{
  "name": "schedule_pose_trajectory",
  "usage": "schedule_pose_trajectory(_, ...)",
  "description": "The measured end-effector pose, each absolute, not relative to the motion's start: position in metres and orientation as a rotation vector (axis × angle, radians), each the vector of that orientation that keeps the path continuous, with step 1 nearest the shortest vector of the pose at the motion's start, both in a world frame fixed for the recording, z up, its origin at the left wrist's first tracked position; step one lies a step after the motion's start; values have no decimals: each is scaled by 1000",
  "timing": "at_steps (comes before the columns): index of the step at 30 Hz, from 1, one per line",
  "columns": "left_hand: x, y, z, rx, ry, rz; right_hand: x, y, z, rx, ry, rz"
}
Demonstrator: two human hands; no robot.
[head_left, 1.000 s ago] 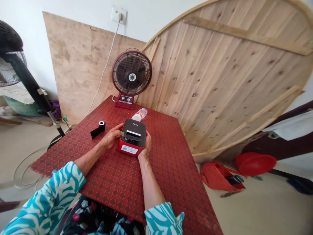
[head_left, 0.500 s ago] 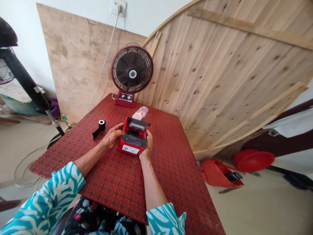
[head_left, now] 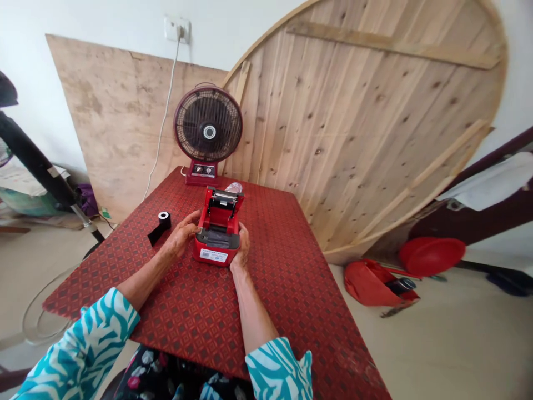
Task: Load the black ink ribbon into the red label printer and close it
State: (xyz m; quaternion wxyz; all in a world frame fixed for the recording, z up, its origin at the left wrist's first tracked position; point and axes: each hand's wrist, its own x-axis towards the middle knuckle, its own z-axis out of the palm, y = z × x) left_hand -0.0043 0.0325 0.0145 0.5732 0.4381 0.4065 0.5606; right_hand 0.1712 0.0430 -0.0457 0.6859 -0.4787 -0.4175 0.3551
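A small red label printer [head_left: 216, 236] stands on the red patterned table [head_left: 287, 283] with its lid swung up and back, showing the grey bay inside. My left hand [head_left: 182, 235] presses against its left side, fingers curled on the casing. On the right side my right hand [head_left: 242, 249] grips the printer's front corner. A black ribbon roll [head_left: 161, 224] with a loose tail lies on the table to the left of my left hand.
A red desk fan [head_left: 207, 132] stands at the table's far end, with a plastic bottle [head_left: 234, 188] lying behind the printer. A big round wooden board [head_left: 366, 128] leans on the wall. A black fan stand [head_left: 37, 166] rises left; red bag [head_left: 370, 286] and basin [head_left: 431, 255] lie on the floor right.
The printer's black lid, closed a second ago, has swung fully open and now stands upright. Both hands have stayed on the printer's sides. The camera has shifted slightly.
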Motion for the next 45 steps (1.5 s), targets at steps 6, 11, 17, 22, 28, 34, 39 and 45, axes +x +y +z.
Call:
schedule_pose_trajectory(6,-1,50,55,1960,1272,996,168,50,-49,-993,-851,889)
schedule_pose_trajectory(11,32,88,81,2545,1337,85,166,53,-52,-960,-828,912)
schedule_pose_trajectory(17,50,110,87,2566,1263,-193,163,56,-52,-951,-812,913)
schedule_pose_trajectory(22,44,113,87,2518,1208,-128,162,54,-46,-957,-793,912)
schedule_pose_trajectory(28,38,108,85,2515,1267,48,161,53,-43,-954,-797,912)
schedule_pose_trajectory(34,33,94,93,2573,1402,196,162,56,-47,-947,-803,917)
schedule_pose_trajectory(39,36,78,112,2712,1338,42,163,55,-47,-937,-817,921)
schedule_pose_trajectory(45,-10,70,128,2640,1496,482,164,53,-47,-948,-791,939)
